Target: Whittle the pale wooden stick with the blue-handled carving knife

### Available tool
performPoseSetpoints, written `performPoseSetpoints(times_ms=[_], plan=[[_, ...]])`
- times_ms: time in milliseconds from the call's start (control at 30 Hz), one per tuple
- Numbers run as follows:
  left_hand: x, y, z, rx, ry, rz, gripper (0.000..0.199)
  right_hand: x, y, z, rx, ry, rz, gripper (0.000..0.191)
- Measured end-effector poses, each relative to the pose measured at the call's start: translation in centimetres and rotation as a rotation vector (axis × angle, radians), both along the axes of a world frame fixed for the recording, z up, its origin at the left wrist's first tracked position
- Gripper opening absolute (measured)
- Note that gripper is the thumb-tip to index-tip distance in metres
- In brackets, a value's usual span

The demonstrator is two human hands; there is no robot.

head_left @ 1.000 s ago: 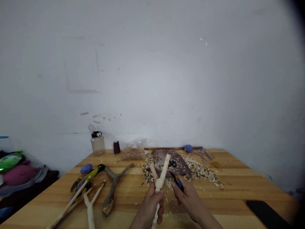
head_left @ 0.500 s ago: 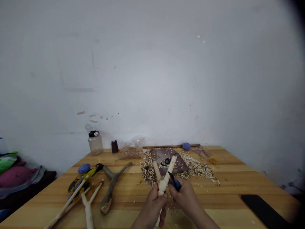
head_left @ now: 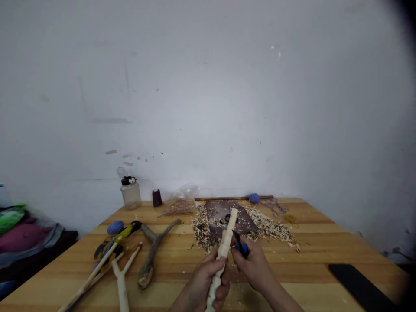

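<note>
now, over the near part of the wooden table (head_left: 302, 277), both hands are holding a peeled stick (head_left: 223, 250) up off the surface.
a heap of wood shavings (head_left: 204, 234) is lying farther off, spread around a dark board (head_left: 224, 209). the left hand (head_left: 208, 277) is wrapped closed around the stick's lower length, apparently steadying it, tilting the pale tip far and slightly right. the right hand (head_left: 253, 264) is curled tightly on a blue-handled knife (head_left: 242, 249), wrist turned inward, bringing its dark blade (head_left: 237, 238) just beside the wood.
</note>
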State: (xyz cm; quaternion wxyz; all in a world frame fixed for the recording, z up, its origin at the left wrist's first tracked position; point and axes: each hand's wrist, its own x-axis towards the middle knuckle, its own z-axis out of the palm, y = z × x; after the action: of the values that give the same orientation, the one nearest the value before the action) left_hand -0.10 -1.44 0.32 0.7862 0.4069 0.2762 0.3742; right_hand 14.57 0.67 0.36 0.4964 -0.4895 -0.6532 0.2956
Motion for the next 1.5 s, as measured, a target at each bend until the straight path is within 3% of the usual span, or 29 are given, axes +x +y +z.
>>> performPoseSetpoints(times_ms=[167,300,433,567,800,1233,1500], plan=[[0.0,0.3,0.1,0.021,-0.008,0.096,0.025,0.7,-0.4,0.1,0.049,-0.1,0.039,0.017],[-0.1,0.4,0.3,0.006,-0.033,0.158,0.032,1.1,-0.5,-0.1,0.089,-0.327,-0.018,0.013],[-0.3,0.3,0.6,0.016,-0.066,0.148,0.033,1.0,-0.8,0.5,0.099,-0.542,-0.05,0.015],[-0.4,0.3,0.6,0.006,-0.056,0.118,0.031,0.8,-1.2,1.0,0.214,-0.765,-0.112,0.014],[-0.2,0.3,0.5,0.038,-0.04,0.123,0.029,0.9,-1.1,0.9,0.248,-0.985,-0.222,0.015],[0.5,0.3,0.0,0.188,0.168,0.249,0.038,0.5,-1.6,1.7,0.214,-1.087,-0.233,0.022],[0.9,0.5,-0.9,0.233,0.317,0.277,0.044,0.0,-1.0,0.4,0.169,-1.129,-0.304,0.032]])
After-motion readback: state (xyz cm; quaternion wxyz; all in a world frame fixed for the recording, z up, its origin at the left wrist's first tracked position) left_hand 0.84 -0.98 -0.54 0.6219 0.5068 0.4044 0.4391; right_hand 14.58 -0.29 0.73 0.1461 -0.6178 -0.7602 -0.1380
